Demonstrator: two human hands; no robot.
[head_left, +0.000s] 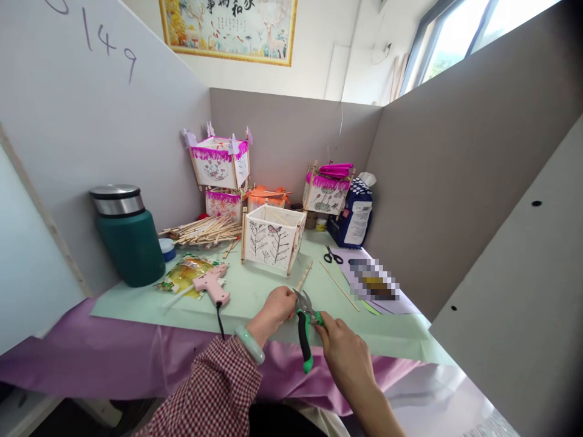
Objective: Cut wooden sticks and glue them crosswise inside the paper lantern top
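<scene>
My left hand (279, 305) is closed around a thin wooden stick (305, 275), whose far end points away over the table. Green-and-black pruning shears (304, 331) are in my right hand (345, 349), gripped by one handle while the other handle hangs apart. The metal blades are spread and lie right beside my left fingertips; whether they touch the stick I cannot tell. Just beyond my hands stands a white paper lantern (272, 243) with wooden corner sticks and drawn trees. Another thin stick (339, 286) lies to the right.
A pink glue gun (213, 285) with its cord rests at left, near a green thermos (129, 240) and a pile of sticks (204, 230). Black scissors (334, 255) lie at right. Finished-looking lanterns (221, 164) and a tissue pack (351, 212) stand at the back. Partition walls enclose the table.
</scene>
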